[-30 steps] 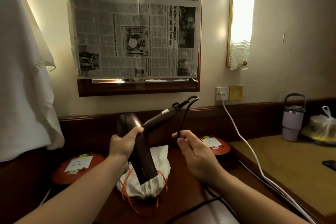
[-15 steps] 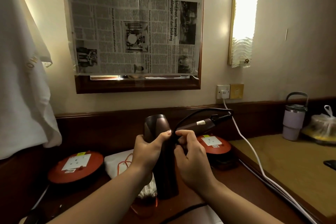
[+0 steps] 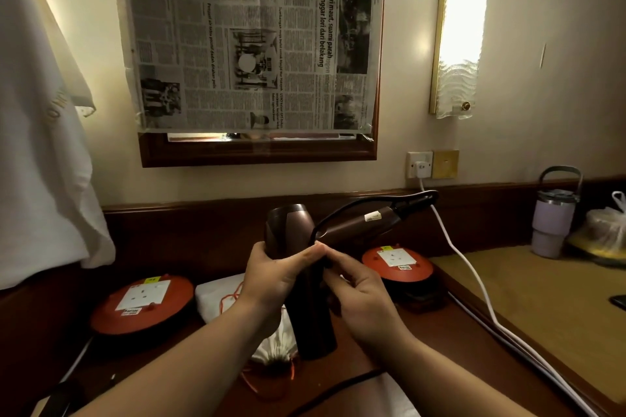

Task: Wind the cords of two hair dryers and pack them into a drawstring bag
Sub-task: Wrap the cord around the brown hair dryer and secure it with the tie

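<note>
**Two hands on one dryer**

Two hands hold a brown hair dryer (image 3: pixel 311 294) upright above the white drawstring bag (image 3: pixel 216 301). Left hand (image 3: pixel 271 278) grips its barrel; right hand (image 3: pixel 362 294) pinches the black cord (image 3: pixel 369 205) against it.

Brown hair dryer (image 3: pixel 291 230), white drawstring bag (image 3: pixel 216 298) with orange cord, lilac tumbler (image 3: pixel 550 227).

My brown hair dryer (image 3: pixel 298 247) stands barrel-down, its folded handle angling up to the right, the black cord (image 3: pixel 369 205) looped back along it. Behind it on the counter lies the white drawstring bag (image 3: pixel 216 301), with orange strings.
</note>
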Available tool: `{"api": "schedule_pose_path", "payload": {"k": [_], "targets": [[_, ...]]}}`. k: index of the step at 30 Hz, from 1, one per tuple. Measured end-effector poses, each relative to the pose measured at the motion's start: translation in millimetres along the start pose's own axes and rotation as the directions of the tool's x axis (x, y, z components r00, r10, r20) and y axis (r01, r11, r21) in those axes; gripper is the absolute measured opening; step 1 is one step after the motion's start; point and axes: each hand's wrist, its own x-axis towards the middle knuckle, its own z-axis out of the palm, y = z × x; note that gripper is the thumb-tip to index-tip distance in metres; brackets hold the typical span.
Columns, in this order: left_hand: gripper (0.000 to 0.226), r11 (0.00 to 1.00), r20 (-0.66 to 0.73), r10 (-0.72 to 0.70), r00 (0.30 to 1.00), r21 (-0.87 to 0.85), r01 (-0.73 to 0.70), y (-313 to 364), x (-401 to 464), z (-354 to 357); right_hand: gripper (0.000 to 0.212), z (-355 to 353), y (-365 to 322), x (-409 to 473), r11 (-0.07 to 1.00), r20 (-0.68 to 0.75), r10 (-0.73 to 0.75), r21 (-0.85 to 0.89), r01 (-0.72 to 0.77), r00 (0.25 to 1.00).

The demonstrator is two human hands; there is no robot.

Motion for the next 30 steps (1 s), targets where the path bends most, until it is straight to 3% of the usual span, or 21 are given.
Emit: {"api": "schedule_pose_path", "payload": {"k": [4,7,10,14,17,19,21,23,27,28,30], "targets": [[0.082,1.0,0.027,0.001,1.0,-0.004,-0.001,-2,-1,-1,0.029,-4,4,-1,0.998,-0.09,-0.034,-0.065,0.028,0.995],[0.087,1.0,-0.018,-0.016,1.0,-0.015,0.016,-4,-3,2,0.022,-4,5,-1,0.999,-0.081,-0.014,-0.045,0.011,0.997],[0.071,1.0,-0.097,-0.022,0.995,-0.015,0.021,0,-5,4,0.01,-4,1,-1,0.998,-0.041,0.048,-0.045,-0.049,0.998],[0.052,1.0,-0.151,-0.009,0.988,-0.022,0.006,19,-4,6,0.03,-12,5,2,0.965,0.095,0.262,-0.002,-0.263,0.96],[0.052,0.999,-0.132,-0.029,0.991,-0.026,0.026,29,-5,1,0.039,-28,8,7,0.945,0.215,0.324,-0.114,-0.306,0.921],[0.064,0.996,-0.118,-0.061,0.991,-0.066,0.053,32,-4,-4,0.044,-39,10,9,0.925,0.247,0.353,-0.239,-0.296,0.903],[0.081,0.993,-0.107,-0.086,0.991,-0.092,0.076,34,-1,-9,0.05,-44,15,9,0.866,0.211,0.401,-0.406,-0.293,0.892],[0.081,0.991,-0.08,-0.111,0.991,-0.081,0.104,39,0,-13,0.059,-50,21,13,0.783,0.112,0.413,-0.551,-0.289,0.904],[0.04,0.987,0.044,-0.134,0.99,0.094,0.129,49,-5,-14,0.067,-61,16,28,0.683,0.044,0.381,-0.686,-0.249,0.924],[0.04,0.981,0.07,-0.131,0.989,0.153,0.119,50,-5,-14,0.065,-66,13,32,0.669,0.033,0.348,-0.709,-0.223,0.937],[0.061,0.962,0.098,-0.121,0.988,0.257,0.093,51,-3,-16,0.039,-83,4,45,0.694,-0.032,0.322,-0.672,-0.259,0.946]]}}
